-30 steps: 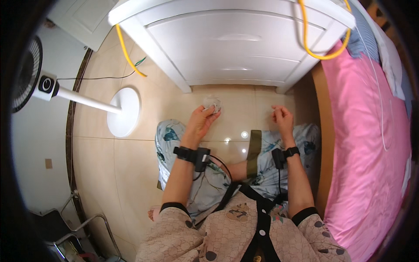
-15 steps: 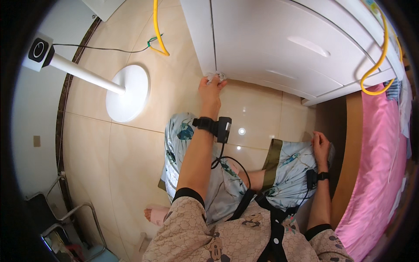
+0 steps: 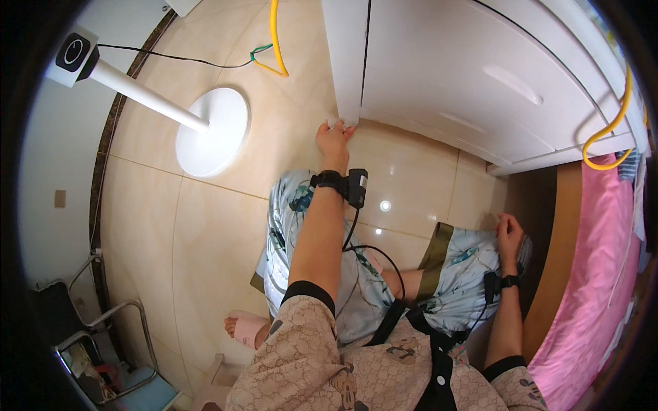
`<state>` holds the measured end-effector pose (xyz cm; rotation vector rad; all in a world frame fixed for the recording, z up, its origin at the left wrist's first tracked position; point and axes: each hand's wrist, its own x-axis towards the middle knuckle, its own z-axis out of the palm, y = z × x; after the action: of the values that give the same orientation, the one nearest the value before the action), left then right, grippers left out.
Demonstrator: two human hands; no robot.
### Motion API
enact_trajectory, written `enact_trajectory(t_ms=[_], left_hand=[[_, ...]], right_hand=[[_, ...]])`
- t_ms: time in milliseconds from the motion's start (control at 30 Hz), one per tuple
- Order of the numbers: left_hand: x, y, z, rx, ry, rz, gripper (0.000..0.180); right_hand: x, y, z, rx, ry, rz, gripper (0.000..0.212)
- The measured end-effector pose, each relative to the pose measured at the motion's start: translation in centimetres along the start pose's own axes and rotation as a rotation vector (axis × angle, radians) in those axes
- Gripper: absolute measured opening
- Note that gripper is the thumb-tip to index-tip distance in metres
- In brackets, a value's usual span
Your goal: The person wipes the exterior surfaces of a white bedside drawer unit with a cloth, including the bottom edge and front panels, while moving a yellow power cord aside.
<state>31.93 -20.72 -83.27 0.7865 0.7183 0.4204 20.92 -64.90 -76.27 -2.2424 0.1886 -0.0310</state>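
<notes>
The left hand [image 3: 332, 140] pinches a crumpled white wad [image 3: 332, 122], tissue or thin cloth, between thumb and fingers at the lower end of the chest's near corner post [image 3: 349, 92]. It looks light, soft and limp; it should crush easily and, if paper, may tear — best held bunched in its thick middle, with a loose face left out. Beyond stands the white chest of drawers [image 3: 445, 68]. The right hand [image 3: 509, 236] lies at the floral trouser knee [image 3: 473, 250], fingers curled — whether fully closed, I cannot tell.
</notes>
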Motion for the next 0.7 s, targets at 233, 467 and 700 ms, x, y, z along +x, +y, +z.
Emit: enact_trajectory(t_ms=[233,467,700], left_hand=[[-3.3,0.7,3.0,0.027,-0.138,0.045,0.006],[-1.2,0.6,0.4,0.014,-0.075,0.007,0.006],[-1.9,0.7,1.4,0.047,-0.137,0.022,0.005]], right_hand=[[-0.1,0.4,-0.7,-0.027,0.030,0.019,0.021],[0.1,1.2,0.1,-0.056,-0.005,-0.030,0.021],[-0.2,0.4,-0.1,-0.032,0.013,-0.006,0.021]])
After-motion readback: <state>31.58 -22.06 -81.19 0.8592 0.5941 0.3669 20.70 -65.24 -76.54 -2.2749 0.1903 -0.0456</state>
